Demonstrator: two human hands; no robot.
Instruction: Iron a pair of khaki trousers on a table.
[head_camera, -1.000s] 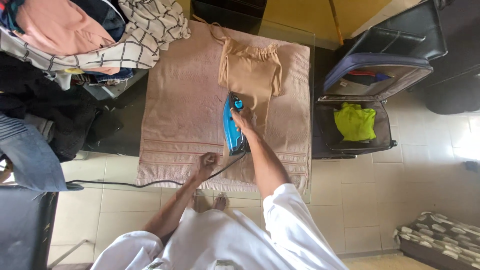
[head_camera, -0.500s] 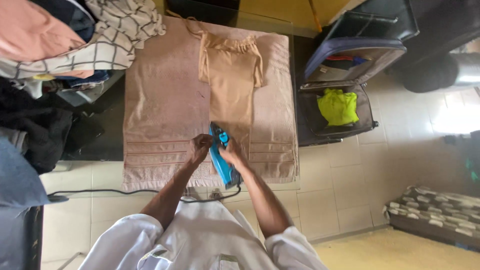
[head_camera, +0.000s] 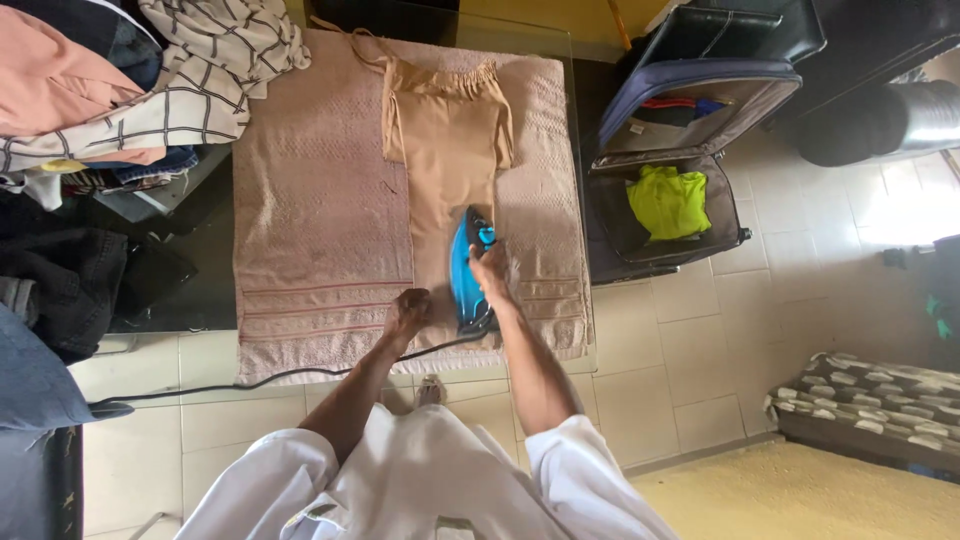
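A tan garment lies lengthwise on a pink towel spread over a table. My right hand grips the handle of a blue electric iron, which rests on the lower part of the garment. My left hand is closed on the garment's near end, just left of the iron. The iron's black cord trails off to the left over the floor tiles.
A heap of clothes fills the upper left. An open suitcase with a lime green garment stands right of the table. A patterned cushion lies at the lower right on the tiled floor.
The iron has slid away from me, up the garment from its near end. My left hand stays at the near end of the cloth.
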